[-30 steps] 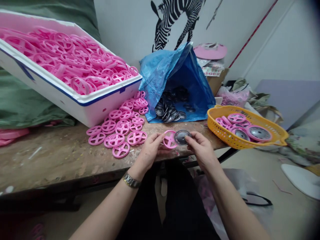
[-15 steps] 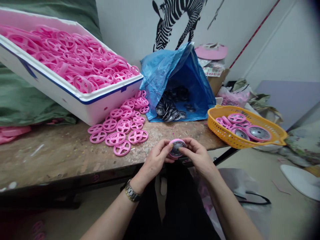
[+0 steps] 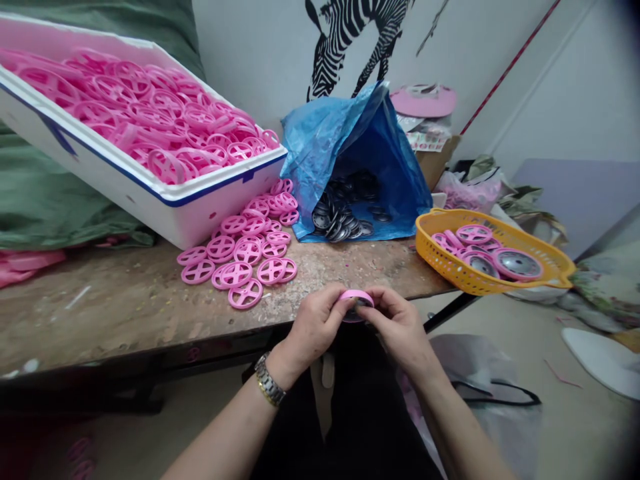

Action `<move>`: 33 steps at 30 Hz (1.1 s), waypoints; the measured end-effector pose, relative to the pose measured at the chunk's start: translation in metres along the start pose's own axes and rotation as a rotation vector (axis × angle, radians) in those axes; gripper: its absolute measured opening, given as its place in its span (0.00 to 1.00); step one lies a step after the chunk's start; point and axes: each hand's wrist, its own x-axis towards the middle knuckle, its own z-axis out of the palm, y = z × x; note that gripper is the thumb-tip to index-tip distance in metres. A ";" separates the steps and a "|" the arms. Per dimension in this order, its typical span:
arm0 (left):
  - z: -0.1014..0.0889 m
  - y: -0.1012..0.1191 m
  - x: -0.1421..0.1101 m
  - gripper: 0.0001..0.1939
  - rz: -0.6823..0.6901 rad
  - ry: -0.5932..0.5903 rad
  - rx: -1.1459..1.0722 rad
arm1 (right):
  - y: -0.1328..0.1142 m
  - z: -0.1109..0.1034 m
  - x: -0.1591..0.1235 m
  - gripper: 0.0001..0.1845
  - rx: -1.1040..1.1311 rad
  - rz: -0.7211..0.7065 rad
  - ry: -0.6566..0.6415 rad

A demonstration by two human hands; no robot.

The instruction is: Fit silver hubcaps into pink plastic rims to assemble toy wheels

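Observation:
Just in front of the table's edge, my left hand [image 3: 320, 320] and my right hand [image 3: 397, 327] grip a small toy wheel [image 3: 358, 295] from both sides. It has a pink rim and a dark grey disc set in it, and both thumbs press on the disc. The wheel is tilted, so its pink outer edge shows at the top. Loose pink spoked wheel rims [image 3: 236, 274] lie in a heap on the table beyond my left hand. Behind them, a blue plastic bag [image 3: 320, 133] lies open with dark grey discs [image 3: 343, 223] inside.
A white foam box [image 3: 200, 213] full of pink rims leans at the back left. At the right, a yellow basket [image 3: 445, 267] holds pink rims and several wheels with grey discs. The worn wooden table [image 3: 140, 310] ends just before my lap.
The wheel has tipped between my hands, showing more of its pink edge and less of the grey face. Both hands have turned slightly and keep their hold.

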 end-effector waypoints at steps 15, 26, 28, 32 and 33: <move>-0.004 0.006 -0.001 0.19 -0.298 -0.185 -0.306 | 0.006 0.003 0.005 0.21 0.218 0.139 0.064; -0.002 0.011 -0.005 0.18 -0.248 -0.132 -0.287 | 0.012 0.004 -0.002 0.21 0.221 0.124 0.057; -0.002 0.012 -0.004 0.20 -0.235 -0.132 -0.278 | 0.012 0.004 -0.002 0.21 0.234 0.160 0.021; -0.012 0.012 0.003 0.21 -0.110 -0.109 -0.021 | 0.008 -0.005 0.004 0.18 0.355 0.239 0.024; -0.018 0.011 0.005 0.21 -0.062 -0.085 0.102 | 0.004 -0.011 0.009 0.17 0.406 0.238 0.057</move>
